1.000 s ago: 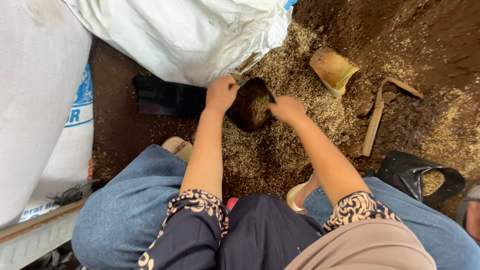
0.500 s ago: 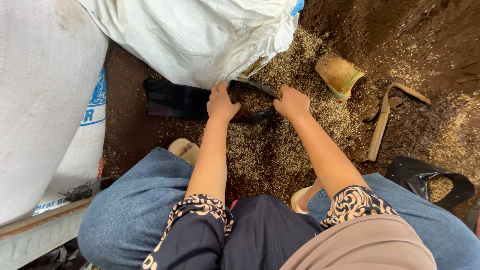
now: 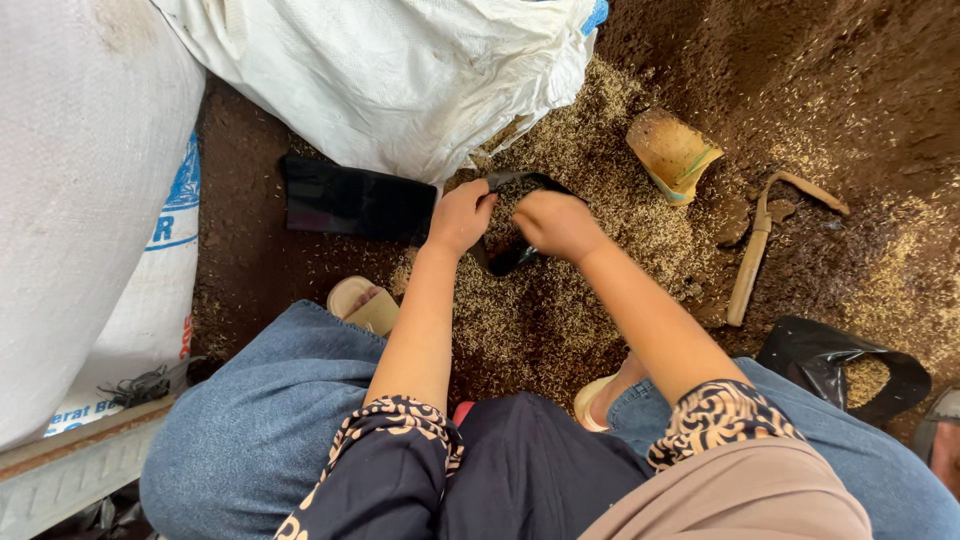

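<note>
My left hand and my right hand both grip the rim of a small black plastic bag that holds a husk-and-soil mix. The bag sits on a pile of pale rice husk spread over dark soil. My left hand pinches the bag's left edge and my right hand holds the right edge, with the mouth kept narrow between them. Just beyond the bag lies the bottom of a large white woven sack.
Another white sack with blue print stands at the left. A flat black bag lies by the sack. A yellow scoop, a wooden-handled hoe and a further black bag lie at the right. My sandalled foot rests at the husk's edge.
The bag was held wide open with the mix showing inside; my hands have drawn its rim together and lowered it onto the husk pile. The camera has shifted slightly.
</note>
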